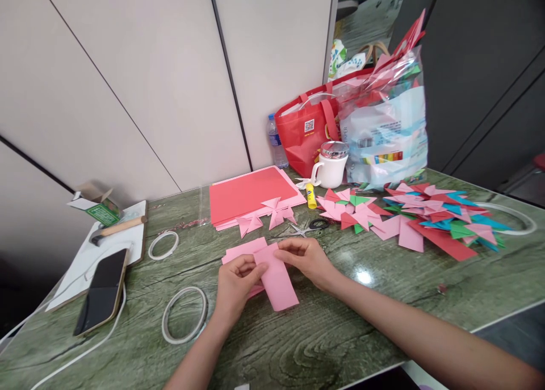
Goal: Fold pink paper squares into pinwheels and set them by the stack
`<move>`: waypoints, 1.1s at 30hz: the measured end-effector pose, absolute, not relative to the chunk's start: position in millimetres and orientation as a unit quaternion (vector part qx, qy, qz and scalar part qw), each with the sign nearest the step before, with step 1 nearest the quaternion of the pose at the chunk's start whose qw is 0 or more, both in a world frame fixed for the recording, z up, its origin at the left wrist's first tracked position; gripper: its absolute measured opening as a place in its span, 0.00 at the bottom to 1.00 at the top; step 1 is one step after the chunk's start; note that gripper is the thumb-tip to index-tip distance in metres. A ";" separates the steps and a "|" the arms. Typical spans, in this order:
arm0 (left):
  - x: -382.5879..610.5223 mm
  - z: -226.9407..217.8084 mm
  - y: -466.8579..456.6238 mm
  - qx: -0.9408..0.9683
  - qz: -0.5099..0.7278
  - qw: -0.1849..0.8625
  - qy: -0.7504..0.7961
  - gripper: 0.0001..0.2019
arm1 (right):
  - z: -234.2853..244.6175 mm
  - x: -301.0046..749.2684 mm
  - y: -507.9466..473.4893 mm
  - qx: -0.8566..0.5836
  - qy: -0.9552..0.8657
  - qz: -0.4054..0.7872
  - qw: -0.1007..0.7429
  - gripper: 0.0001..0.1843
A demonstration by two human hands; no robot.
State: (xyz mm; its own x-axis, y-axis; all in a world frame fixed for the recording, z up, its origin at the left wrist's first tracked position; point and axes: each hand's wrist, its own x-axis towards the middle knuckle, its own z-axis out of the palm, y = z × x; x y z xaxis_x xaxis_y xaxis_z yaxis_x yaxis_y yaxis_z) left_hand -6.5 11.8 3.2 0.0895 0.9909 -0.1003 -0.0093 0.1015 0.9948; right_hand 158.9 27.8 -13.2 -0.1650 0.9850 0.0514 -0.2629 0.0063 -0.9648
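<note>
A pink rectangle of paper [280, 285] is held between my two hands, tilted above the table. My left hand [238, 285] pinches its left edge with thumb and fingers. At its upper right corner, my right hand [304, 259] grips it the same way. Under and behind my left hand lie more pink paper pieces [244, 249], partly hidden. Just beyond are folded pink paper shapes [279, 213], resting against a stack of red and pink sheets [251, 194]. Scissors [303, 230] with a black handle lie past my right hand.
Folded colored papers [447, 208] are heaped at right, near a glue stick [310, 197], white mug [332, 166], red bag [302, 131] and stuffed plastic bag [385, 134]. At left are tape rolls [164, 322], a phone [102, 290], a hammer [119, 228] and a green box [104, 209].
</note>
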 end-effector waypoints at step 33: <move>-1.8 0.4 8.2 0.466 0.360 0.661 0.465 0.16 | -16.4 159.3 30.3 -0.398 -0.414 0.590 0.568 0.10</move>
State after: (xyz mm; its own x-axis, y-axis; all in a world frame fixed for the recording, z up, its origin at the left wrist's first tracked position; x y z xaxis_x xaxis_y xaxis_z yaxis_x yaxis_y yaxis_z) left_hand -1.8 8.2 0.4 0.3083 0.9097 -0.2782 -0.0434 0.3056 0.9512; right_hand 159.3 30.3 -16.4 -0.0382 0.9993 0.0013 -0.3411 -0.0118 -0.9400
